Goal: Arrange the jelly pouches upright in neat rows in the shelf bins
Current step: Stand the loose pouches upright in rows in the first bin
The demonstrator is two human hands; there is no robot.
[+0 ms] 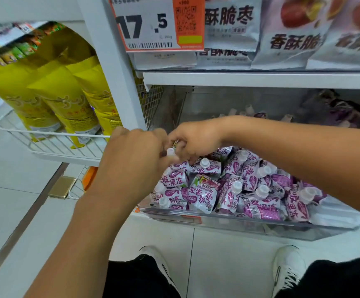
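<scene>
Several purple and white jelly pouches [228, 190] with white caps lie jumbled in a clear plastic shelf bin [261, 227] on the low shelf. My left hand [136, 160] and my right hand [194, 140] meet above the bin's left end. Between them is one pouch [171, 152], mostly hidden, with only its white cap showing. My left hand's curled fingers grip it beside the cap. My right hand's fingers curl down onto its top from the other side. More pouches lie dimly at the back of the shelf [258, 115].
A white wire basket [52, 145] with tall yellow bags [67, 104] hangs to the left. A white shelf upright [112, 82] stands between basket and bin. Above is a shelf of grey snack bags [282, 39] and a price tag [153, 24]. My shoes [289, 269] stand on the tiled floor.
</scene>
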